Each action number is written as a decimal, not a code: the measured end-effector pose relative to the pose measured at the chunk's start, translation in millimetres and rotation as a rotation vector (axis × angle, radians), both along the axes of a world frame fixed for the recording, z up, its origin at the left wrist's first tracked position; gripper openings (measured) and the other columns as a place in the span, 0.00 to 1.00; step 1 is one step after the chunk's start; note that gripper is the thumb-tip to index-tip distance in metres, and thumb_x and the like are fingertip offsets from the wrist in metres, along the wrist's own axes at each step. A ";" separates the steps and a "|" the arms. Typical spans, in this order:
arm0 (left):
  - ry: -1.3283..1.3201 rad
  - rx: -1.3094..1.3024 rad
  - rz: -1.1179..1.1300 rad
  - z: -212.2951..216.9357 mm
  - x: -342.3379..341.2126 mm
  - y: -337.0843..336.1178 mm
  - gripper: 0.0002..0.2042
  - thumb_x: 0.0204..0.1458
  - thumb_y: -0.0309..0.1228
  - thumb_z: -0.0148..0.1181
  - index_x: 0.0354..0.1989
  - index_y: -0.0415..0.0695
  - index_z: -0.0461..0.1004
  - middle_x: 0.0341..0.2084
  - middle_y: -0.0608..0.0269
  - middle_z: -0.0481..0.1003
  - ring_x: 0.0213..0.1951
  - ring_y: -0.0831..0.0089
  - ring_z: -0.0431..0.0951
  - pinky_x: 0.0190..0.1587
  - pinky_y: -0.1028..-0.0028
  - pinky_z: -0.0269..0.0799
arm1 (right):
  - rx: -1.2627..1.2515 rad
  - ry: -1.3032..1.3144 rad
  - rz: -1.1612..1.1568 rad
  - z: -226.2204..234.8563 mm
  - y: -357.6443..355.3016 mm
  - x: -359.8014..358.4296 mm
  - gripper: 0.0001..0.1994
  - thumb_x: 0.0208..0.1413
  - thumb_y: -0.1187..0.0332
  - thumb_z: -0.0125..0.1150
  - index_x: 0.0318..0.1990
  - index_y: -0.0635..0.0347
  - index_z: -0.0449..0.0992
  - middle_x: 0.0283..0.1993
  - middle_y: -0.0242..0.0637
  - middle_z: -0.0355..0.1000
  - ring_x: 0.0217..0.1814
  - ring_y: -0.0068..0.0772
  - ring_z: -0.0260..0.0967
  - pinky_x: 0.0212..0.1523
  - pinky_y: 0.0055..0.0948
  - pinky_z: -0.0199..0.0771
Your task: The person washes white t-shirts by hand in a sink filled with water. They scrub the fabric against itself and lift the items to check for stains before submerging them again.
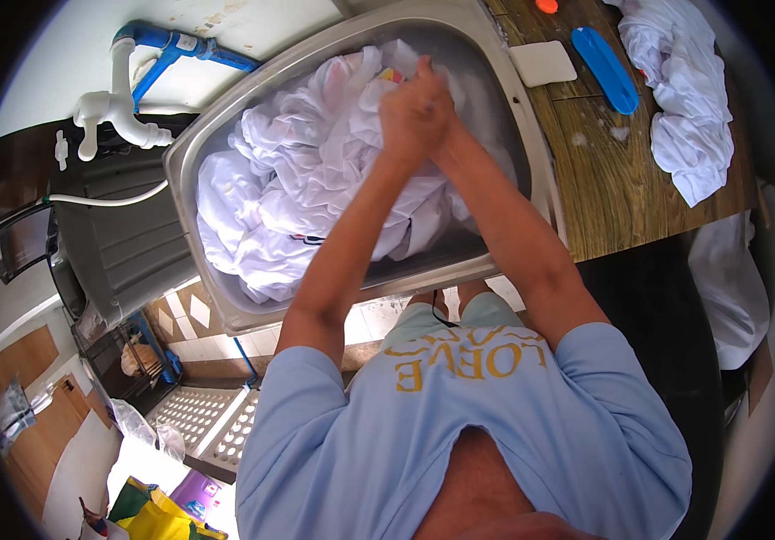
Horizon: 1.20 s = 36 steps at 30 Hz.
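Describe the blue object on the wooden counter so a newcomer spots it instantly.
Start at the metal sink piled with white cloth; the wooden counter adjoins its right side. There, between a pale, squarish block and a crumpled white bundle, lies the blue object. It alone is long, narrow and round-ended.

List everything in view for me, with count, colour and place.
Sink: one, metallic grey, upper centre
Laundry heap: one, white, in sink
Tap: one, white, upper left
Pipework: one run, blue, behind tap
Hose: one, white, left of sink
Counter: one, brown, right of sink
Block: one, off-white, on counter
Oblong item: one, blue, on counter
Round piece: one, orange, on counter
Cloth bundle: one, white, on counter
Draped item: one, white, below counter
Bag: one, yellow-green, lower left
Perforated panels: two, pale, lower left
Shirt: one, light blue, lower centre
Left hand: one, bare, over sink
Right hand: one, bare, against left
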<state>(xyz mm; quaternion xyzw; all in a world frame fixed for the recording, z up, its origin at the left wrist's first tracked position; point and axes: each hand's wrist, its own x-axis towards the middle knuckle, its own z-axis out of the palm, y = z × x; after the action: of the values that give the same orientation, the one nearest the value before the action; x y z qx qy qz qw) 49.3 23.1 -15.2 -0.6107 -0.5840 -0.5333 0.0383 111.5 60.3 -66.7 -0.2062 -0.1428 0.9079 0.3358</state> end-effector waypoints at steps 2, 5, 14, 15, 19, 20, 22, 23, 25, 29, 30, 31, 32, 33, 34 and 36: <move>-0.121 -0.197 0.082 -7.3 -33.9 -0.5 0.13 0.50 0.29 0.57 0.14 0.42 0.69 0.09 0.62 0.66 0.12 0.77 0.62 0.19 0.77 0.59 | -0.144 -0.227 -0.157 32.3 -9.2 -14.9 0.22 0.54 0.42 0.50 0.33 0.54 0.67 0.32 0.32 0.65 0.35 0.29 0.65 0.36 0.32 0.67; -0.634 -0.348 0.093 -9.4 -74.6 5.7 0.22 0.54 0.42 0.56 0.11 0.42 0.67 0.09 0.75 0.61 0.17 0.86 0.54 0.17 0.78 0.51 | -0.220 -0.375 -0.257 52.8 -11.0 -21.4 0.25 0.51 0.41 0.53 0.34 0.56 0.67 0.34 0.36 0.65 0.34 0.33 0.65 0.36 0.38 0.69; -1.026 -0.761 -0.343 17.5 -83.2 -19.4 0.14 0.53 0.42 0.58 0.29 0.42 0.77 0.22 0.71 0.74 0.23 0.85 0.69 0.26 0.82 0.64 | -0.103 -0.344 -0.245 42.9 5.2 -12.3 0.28 0.49 0.38 0.53 0.31 0.58 0.64 0.31 0.38 0.66 0.33 0.36 0.68 0.36 0.40 0.72; -0.972 -0.804 -0.368 19.1 -84.0 -21.3 0.14 0.53 0.41 0.58 0.31 0.42 0.77 0.24 0.70 0.75 0.25 0.85 0.70 0.27 0.82 0.65 | -0.111 -0.348 -0.252 44.1 5.5 -11.9 0.28 0.49 0.38 0.53 0.31 0.58 0.64 0.30 0.38 0.66 0.33 0.36 0.68 0.36 0.40 0.72; -1.196 -0.651 -0.398 17.7 -75.1 -21.4 0.11 0.53 0.39 0.58 0.30 0.44 0.75 0.24 0.73 0.73 0.25 0.87 0.68 0.28 0.84 0.63 | -0.155 -0.312 -0.271 54.1 5.0 -11.5 0.27 0.48 0.39 0.55 0.29 0.58 0.65 0.29 0.37 0.66 0.31 0.35 0.68 0.35 0.39 0.72; -1.218 -0.603 -0.412 12.2 -76.2 -20.9 0.11 0.54 0.39 0.57 0.30 0.44 0.75 0.23 0.74 0.73 0.25 0.87 0.67 0.28 0.84 0.63 | -0.170 -0.289 -0.272 55.2 4.7 -12.0 0.26 0.48 0.39 0.56 0.28 0.57 0.65 0.28 0.36 0.66 0.31 0.34 0.68 0.35 0.39 0.72; -1.226 -0.513 -0.443 8.5 -77.8 -17.3 0.10 0.54 0.39 0.57 0.28 0.45 0.74 0.22 0.76 0.71 0.24 0.88 0.66 0.27 0.85 0.62 | -0.087 -0.232 -0.182 56.4 7.8 -7.1 0.23 0.48 0.44 0.59 0.27 0.57 0.66 0.28 0.34 0.67 0.32 0.31 0.68 0.34 0.37 0.72; -1.212 -0.471 -0.460 8.7 -78.5 -14.9 0.10 0.54 0.39 0.57 0.27 0.45 0.73 0.21 0.77 0.71 0.24 0.89 0.66 0.27 0.85 0.61 | -0.045 -0.204 -0.136 57.2 9.3 -5.5 0.21 0.49 0.47 0.61 0.27 0.56 0.67 0.28 0.34 0.67 0.32 0.30 0.68 0.33 0.36 0.72; -1.183 -0.410 -0.464 13.5 -80.5 -11.6 0.11 0.54 0.39 0.56 0.25 0.46 0.72 0.20 0.78 0.69 0.23 0.89 0.64 0.25 0.85 0.60 | 0.141 -0.219 -0.061 66.8 8.3 -5.3 0.16 0.49 0.53 0.62 0.27 0.56 0.69 0.28 0.31 0.67 0.31 0.26 0.68 0.34 0.32 0.71; -1.153 -0.365 -0.385 33.4 -80.6 -7.6 0.12 0.54 0.39 0.57 0.23 0.47 0.71 0.18 0.79 0.67 0.20 0.90 0.61 0.22 0.85 0.58 | 0.255 -0.184 0.115 76.0 9.1 2.8 0.08 0.51 0.63 0.61 0.29 0.56 0.72 0.29 0.27 0.68 0.31 0.20 0.65 0.36 0.25 0.68; -1.154 -0.361 -0.357 37.0 -80.9 -8.3 0.12 0.54 0.39 0.57 0.22 0.47 0.71 0.17 0.79 0.66 0.19 0.90 0.60 0.21 0.85 0.57 | 0.266 -0.176 0.091 77.1 9.2 2.0 0.08 0.51 0.63 0.61 0.28 0.55 0.71 0.29 0.26 0.68 0.31 0.19 0.65 0.37 0.23 0.67; -1.143 -0.367 -0.339 34.9 -82.3 -9.5 0.12 0.54 0.39 0.57 0.22 0.47 0.71 0.17 0.79 0.66 0.19 0.90 0.60 0.21 0.85 0.57 | 0.277 -0.172 0.068 78.1 9.1 2.2 0.08 0.52 0.63 0.61 0.28 0.55 0.71 0.29 0.26 0.68 0.31 0.18 0.64 0.37 0.22 0.66; -1.133 -0.374 -0.319 29.3 -84.2 -11.7 0.12 0.53 0.39 0.58 0.22 0.47 0.72 0.17 0.79 0.66 0.18 0.90 0.60 0.20 0.85 0.58 | 0.288 -0.168 0.045 79.4 9.0 1.5 0.08 0.52 0.64 0.61 0.27 0.54 0.70 0.29 0.25 0.68 0.31 0.17 0.63 0.37 0.21 0.65; -1.123 -0.381 -0.299 25.1 -85.8 -14.3 0.12 0.53 0.39 0.58 0.22 0.47 0.72 0.17 0.79 0.66 0.18 0.89 0.60 0.20 0.85 0.58 | 0.291 -0.148 0.024 81.4 8.9 0.1 0.08 0.52 0.64 0.61 0.27 0.54 0.70 0.29 0.24 0.67 0.31 0.16 0.63 0.37 0.20 0.65; -1.144 -0.373 -0.291 20.9 -84.9 -17.5 0.12 0.53 0.39 0.58 0.22 0.47 0.72 0.17 0.78 0.67 0.18 0.89 0.61 0.20 0.85 0.58 | 0.290 -0.135 0.002 81.7 7.8 0.2 0.08 0.52 0.65 0.61 0.26 0.53 0.70 0.29 0.24 0.67 0.31 0.16 0.63 0.37 0.20 0.65; -1.186 -0.357 -0.273 13.1 -83.9 -23.2 0.11 0.52 0.39 0.59 0.24 0.47 0.73 0.18 0.77 0.69 0.17 0.88 0.63 0.19 0.84 0.59 | 0.300 -0.121 -0.031 80.8 7.1 -0.8 0.08 0.53 0.65 0.61 0.26 0.53 0.69 0.29 0.23 0.67 0.32 0.15 0.63 0.36 0.19 0.64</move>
<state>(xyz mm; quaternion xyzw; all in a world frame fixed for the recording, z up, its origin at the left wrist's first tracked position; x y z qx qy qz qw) -34.5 -0.1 -2.1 -0.2774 -0.5029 -0.6754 -0.4625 110.7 67.3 14.1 -0.2101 -0.2934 0.8571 0.3676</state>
